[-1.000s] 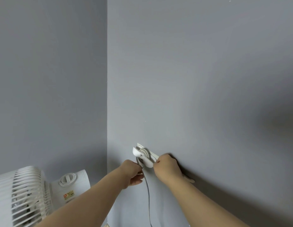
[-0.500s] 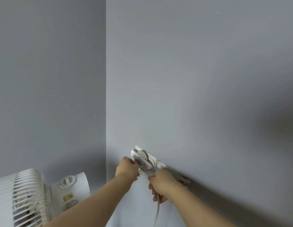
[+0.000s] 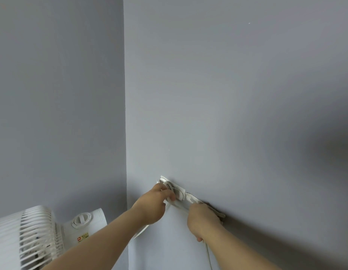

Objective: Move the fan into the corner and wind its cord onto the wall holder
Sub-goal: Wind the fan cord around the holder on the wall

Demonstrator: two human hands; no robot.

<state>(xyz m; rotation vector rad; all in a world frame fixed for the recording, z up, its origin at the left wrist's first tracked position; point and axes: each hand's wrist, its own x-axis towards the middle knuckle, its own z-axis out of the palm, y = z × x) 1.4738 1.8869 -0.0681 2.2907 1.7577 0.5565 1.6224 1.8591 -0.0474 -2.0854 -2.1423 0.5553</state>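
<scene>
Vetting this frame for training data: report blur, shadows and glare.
Head view: the fan grille is motion-smeared; the wall holder and cord look soft; a broad dark shadow spreads over the wall right of the right hand; no glare.

At seven o'clock the fan (image 3: 85,219) is showing plain white, its grille (image 3: 33,236) making a pattern of thin parallel white ribs with dark gaps. A small sticker (image 3: 83,237) on its body is showing red and yellow. The wall holder (image 3: 177,189) and the cord (image 3: 208,256) are showing white too. Both walls (image 3: 227,94) are showing a flat, unpatterned blue-grey, darkening toward four o'clock.
</scene>
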